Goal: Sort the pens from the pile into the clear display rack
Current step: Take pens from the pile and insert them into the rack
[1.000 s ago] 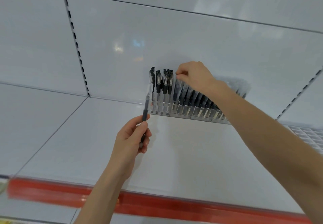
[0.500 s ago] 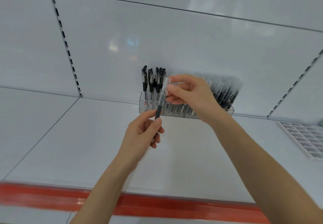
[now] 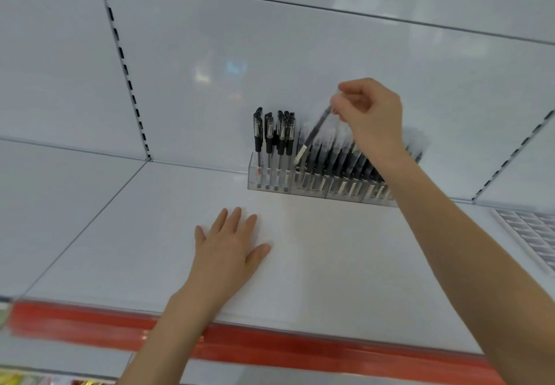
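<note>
- Clear plastic rack [image 3: 268,178] stands on the white shelf [image 3: 345,264], against the back panel [image 3: 210,54].
- Curled fingers [image 3: 342,103] of the right hand [image 3: 372,117] pinch the upper end of a pen [image 3: 315,130].
- That pen is tilted, its pale lower end over the rack, just right of the upright black-capped pens [image 3: 271,132] in the left section.
- More dark pens [image 3: 339,162] lean in the sections further right, partly hidden by the forearm [image 3: 435,234].
- Flat on the shelf lies the left hand [image 3: 228,249], its fingers straight and spread, holding nothing.
- Along the shelf's front edge runs a red strip [image 3: 270,351].
</note>
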